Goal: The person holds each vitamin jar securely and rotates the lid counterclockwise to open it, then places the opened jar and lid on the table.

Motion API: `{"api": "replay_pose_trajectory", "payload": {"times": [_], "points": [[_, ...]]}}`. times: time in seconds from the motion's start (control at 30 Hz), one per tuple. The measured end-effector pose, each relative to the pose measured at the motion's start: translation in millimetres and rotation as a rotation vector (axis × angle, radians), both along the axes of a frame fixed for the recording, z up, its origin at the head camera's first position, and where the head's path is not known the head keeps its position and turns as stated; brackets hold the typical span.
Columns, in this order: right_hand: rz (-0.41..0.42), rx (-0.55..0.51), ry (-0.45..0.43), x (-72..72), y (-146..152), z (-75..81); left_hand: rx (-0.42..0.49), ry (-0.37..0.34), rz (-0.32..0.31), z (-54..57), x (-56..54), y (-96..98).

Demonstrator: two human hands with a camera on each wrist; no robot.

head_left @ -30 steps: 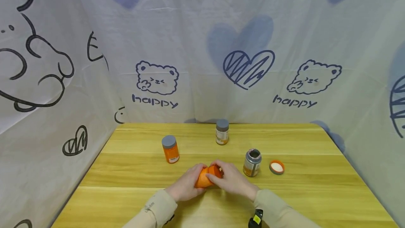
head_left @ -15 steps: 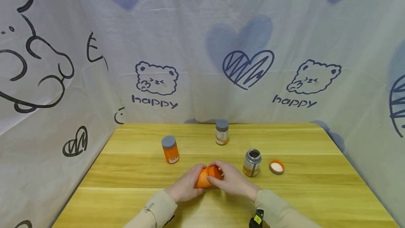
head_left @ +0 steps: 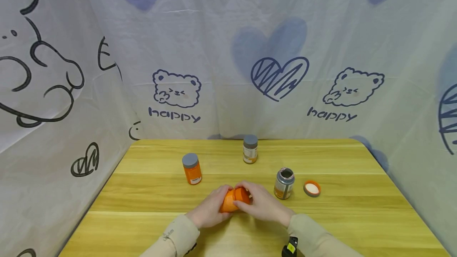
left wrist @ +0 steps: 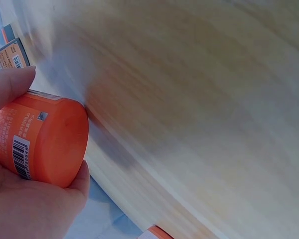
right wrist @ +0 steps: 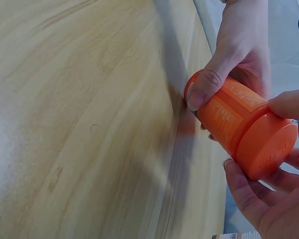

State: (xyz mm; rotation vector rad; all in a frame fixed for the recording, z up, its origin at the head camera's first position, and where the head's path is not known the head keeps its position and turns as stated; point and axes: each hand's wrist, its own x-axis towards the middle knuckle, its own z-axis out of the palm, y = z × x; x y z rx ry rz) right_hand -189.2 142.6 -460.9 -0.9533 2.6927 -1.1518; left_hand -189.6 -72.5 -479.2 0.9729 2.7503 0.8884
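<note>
Pale heart-printed cloth (head_left: 214, 50) is hung behind a yellow wood-grained table (head_left: 143, 217), over which a tilted orange plastic jar (head_left: 228, 202) is gripped round its body by the left hand (head_left: 210, 209) and pinched at its round orange lid (right wrist: 267, 145) by the right hand (head_left: 262, 204). Should the lid be freed at this tilt, contents could be spilled. Much of the label (left wrist: 20, 133) is covered by the hands, and whether the jar is filled cannot be made out.

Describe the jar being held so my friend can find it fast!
Over the wooden table, find the left hand and right hand. Between them is a tilted orange jar. Unlike the other jars, it is orange at both ends.
</note>
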Motion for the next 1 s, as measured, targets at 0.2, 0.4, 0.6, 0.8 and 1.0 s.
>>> {"api": "replay_pose_trajectory", "payload": {"times": [0.2,0.4,0.6,0.8,1.0], "points": [[-0.012,0.003,-0.004,-0.6,-0.6,-1.9,-0.001,-0.008,0.005,-0.7,0.4,-0.6],[-0.038,0.008,-0.03,-0.2,-1.9,-2.0,0.006,-0.018,0.008,-0.7,0.3,-0.8],[-0.049,0.013,-0.051,0.5,-2.9,-1.5,0.005,-0.008,0.007,-2.0,-0.1,-0.5],[-0.052,0.005,-0.075,0.2,-3.6,-1.9,0.01,-0.003,0.001,-3.0,-0.3,-0.3],[-0.052,0.003,-0.079,-0.1,-3.6,-2.3,0.011,-0.009,0.004,-3.2,-0.7,-0.1]]}}
